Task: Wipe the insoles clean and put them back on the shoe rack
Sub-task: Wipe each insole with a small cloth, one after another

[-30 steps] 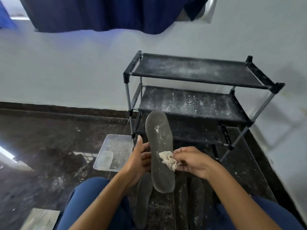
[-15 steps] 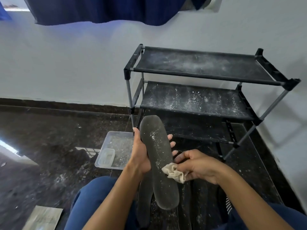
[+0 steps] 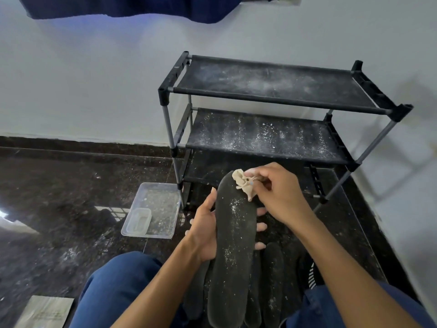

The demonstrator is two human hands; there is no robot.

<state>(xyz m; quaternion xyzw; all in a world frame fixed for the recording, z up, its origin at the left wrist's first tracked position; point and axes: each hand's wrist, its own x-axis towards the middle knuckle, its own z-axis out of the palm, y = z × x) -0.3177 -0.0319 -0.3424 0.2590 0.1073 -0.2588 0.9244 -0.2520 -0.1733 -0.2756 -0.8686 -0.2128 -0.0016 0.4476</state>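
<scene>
One dark insole (image 3: 233,245), dusted with white specks, held up lengthwise in front of the knees, toe end pointing toward the rack. Gripped along its middle by the left hand (image 3: 205,235): thumb up the left edge, three fingertips showing past the right edge, curled round from beneath. One crumpled beige cloth (image 3: 243,185) pressed on the toe end, pinched in the right hand (image 3: 277,192), thumb and fingers closed tightly on the bunched fabric.

Below the held insole, more dark insoles (image 3: 272,280) lying on the floor between the legs, side by side and partly hidden; at least three, exact count not clear. Just right of them, a dark striped item (image 3: 311,275), too hidden to identify.

Beyond the hands, one black shoe rack (image 3: 272,95) with grey posts, standing against the white wall. Three shelves counted: top and middle both speckled with white powder, lowest one mostly hidden behind the hands.

Left of the rack's front leg, one clear plastic tray (image 3: 163,204) on the dark stone floor (image 3: 71,197), with one smaller clear container (image 3: 139,221) inside its near corner. White dust scattered over the floor. One pale flat sheet (image 3: 43,311) at the lower left corner. Two knees in blue trousers (image 3: 113,287) at the bottom edge. Dark blue curtain (image 3: 118,8) hanging along the top.
</scene>
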